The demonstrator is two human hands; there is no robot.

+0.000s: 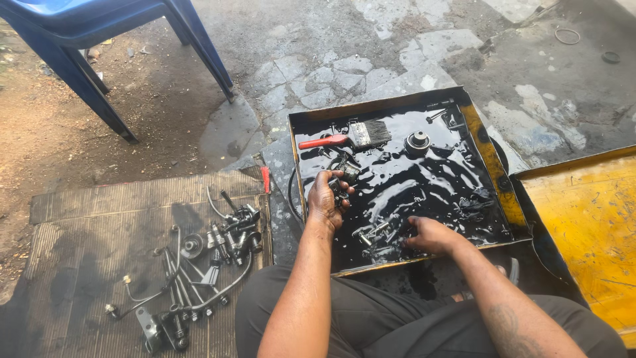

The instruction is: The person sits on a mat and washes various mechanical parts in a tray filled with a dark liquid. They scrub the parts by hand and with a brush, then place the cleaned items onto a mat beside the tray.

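Centre right of the frame, a big shallow metal tray (493, 166) with yellow edges sits on the broken concrete, filled with glossy black oily liquid, and a second yellow tray (583, 225) butts up against it at the right edge. Upper left, the legs of a blue plastic chair (79, 40) stand on the dirt. Lower left, a ribbed mat (79, 252) carries a spread of cleaned engine parts (205, 265), thin bent pipes, bolts and fittings lying close together. Inside the tray near its top edge lies a paintbrush (348, 137) with a red handle, and just right of it a small round metal fitting (417, 141) pokes out of the liquid. The left hand (326, 199) is raised over the tray's left side, fingers curled tight round a small dark oily metal part (344, 174). The right hand (430, 235) is down low in the liquid near the tray's front edge, fingers half curled among the small bolts (372, 233); whether it grips one I cannot tell.
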